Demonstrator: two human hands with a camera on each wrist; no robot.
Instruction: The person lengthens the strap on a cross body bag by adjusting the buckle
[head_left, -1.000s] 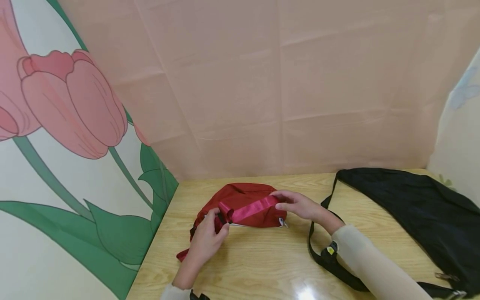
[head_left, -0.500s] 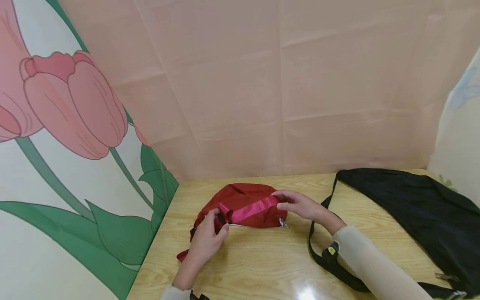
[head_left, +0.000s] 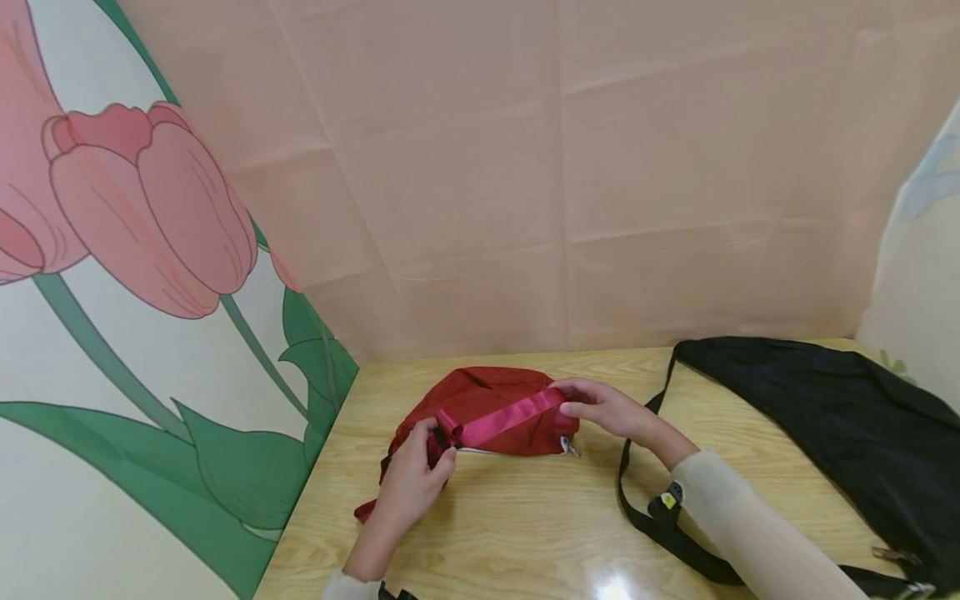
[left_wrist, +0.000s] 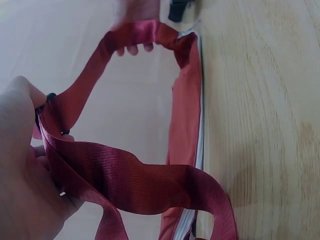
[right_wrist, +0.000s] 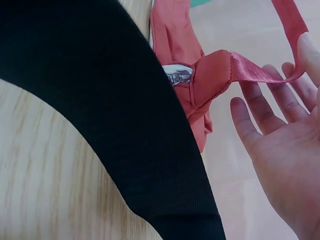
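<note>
A red waist bag (head_left: 480, 385) lies toward the back of the table, its zip pull (right_wrist: 180, 77) at the right end. Its shiny red strap (head_left: 504, 421) is stretched between both hands above the bag's front. My left hand (head_left: 412, 477) grips the strap at its dark slider, mostly hidden behind the fingers; in the left wrist view, loops of webbing (left_wrist: 135, 180) hang from this hand. Near the bag's right end my right hand (head_left: 609, 412) pinches the strap between thumb and fingers, the fingers lying under the webbing in the right wrist view.
A black bag (head_left: 817, 408) lies at the right of the table. Its black strap (head_left: 686, 542) loops beneath my right forearm and crosses the right wrist view in front. Behind the wooden table (head_left: 525, 525) hangs a pink sheet (head_left: 480, 183); a tulip-painted wall (head_left: 142, 208) stands left.
My right hand has slid slightly to the right along with the strap, and the bag's right end has shifted a little with it. My left hand stays almost in place.
</note>
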